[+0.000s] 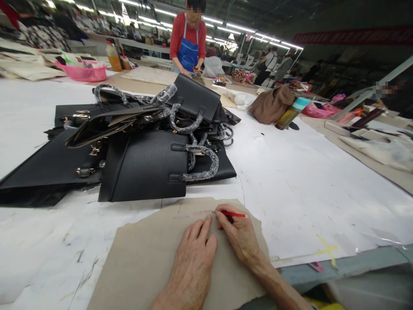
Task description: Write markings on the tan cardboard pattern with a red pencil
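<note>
Head view: from where I stand, the red pen is pinched in the fingers of the right hand, its long axis almost crosswise, its tip pointing left to a faint written line on the beige sheet. The left hand, nearly flat and grasping nothing, rests just beside. White-covered bench carries the sheet and black handbags; beyond stands a person in a blue apron.

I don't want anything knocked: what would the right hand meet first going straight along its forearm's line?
The right hand would probably meet the curved clear-plastic-wrapped handle of the nearest black leather-look bag; depth is unclear.
</note>
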A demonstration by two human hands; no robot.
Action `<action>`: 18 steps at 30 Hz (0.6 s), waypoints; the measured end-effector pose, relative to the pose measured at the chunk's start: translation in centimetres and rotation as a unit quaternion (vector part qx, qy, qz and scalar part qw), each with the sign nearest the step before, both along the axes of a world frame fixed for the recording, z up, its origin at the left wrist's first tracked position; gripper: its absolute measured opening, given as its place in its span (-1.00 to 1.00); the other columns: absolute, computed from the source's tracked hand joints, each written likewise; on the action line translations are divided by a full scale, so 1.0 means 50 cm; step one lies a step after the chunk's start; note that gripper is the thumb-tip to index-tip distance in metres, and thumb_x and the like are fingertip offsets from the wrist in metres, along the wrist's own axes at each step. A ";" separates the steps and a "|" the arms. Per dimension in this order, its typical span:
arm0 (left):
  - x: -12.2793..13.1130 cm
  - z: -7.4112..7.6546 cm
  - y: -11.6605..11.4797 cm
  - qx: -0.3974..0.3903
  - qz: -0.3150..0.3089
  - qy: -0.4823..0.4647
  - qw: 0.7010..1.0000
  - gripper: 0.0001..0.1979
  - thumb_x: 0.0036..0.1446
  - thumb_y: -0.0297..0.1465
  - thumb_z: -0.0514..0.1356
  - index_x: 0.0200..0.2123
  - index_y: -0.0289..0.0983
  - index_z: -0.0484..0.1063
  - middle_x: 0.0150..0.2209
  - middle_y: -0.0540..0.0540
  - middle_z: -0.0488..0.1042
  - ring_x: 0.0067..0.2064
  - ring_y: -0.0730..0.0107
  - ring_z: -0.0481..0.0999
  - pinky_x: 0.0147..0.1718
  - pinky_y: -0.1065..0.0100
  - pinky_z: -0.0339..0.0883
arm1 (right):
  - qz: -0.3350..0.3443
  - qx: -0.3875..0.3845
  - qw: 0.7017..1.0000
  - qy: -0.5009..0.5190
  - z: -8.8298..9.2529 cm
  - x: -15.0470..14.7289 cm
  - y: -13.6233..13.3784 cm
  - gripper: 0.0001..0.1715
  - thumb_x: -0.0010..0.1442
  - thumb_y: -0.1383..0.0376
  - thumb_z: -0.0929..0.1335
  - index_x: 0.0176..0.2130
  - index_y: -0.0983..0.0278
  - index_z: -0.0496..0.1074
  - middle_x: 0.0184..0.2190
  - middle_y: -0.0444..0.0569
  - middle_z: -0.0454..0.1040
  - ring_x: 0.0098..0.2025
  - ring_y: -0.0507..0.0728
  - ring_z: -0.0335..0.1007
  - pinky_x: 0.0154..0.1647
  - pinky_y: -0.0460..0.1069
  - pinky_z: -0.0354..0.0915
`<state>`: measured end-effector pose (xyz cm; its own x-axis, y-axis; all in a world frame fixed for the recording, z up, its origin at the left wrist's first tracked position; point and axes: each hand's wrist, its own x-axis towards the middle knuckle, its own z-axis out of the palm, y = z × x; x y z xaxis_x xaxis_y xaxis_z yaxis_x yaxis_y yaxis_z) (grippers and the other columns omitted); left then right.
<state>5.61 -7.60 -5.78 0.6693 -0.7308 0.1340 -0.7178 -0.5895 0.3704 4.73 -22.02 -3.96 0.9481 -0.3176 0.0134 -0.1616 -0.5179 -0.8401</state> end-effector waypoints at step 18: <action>0.001 0.003 0.002 0.004 -0.002 0.007 1.000 -0.75 -0.02 -0.66 0.03 -0.32 -0.31 0.42 0.12 -0.25 0.30 0.06 0.08 0.31 -0.06 0.14 0.28 | -0.004 0.013 1.000 -0.014 0.002 0.007 0.003 -0.82 0.18 0.28 0.26 -0.37 0.27 0.41 -0.57 -0.14 0.33 -0.52 0.07 0.24 -0.44 -0.06 0.19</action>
<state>5.65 -7.49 -5.62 0.6688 -0.7339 0.1183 -0.7141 -0.5901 0.3765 5.11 -21.86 -3.88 0.9451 -0.3251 0.0321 -0.1410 -0.4947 -0.8575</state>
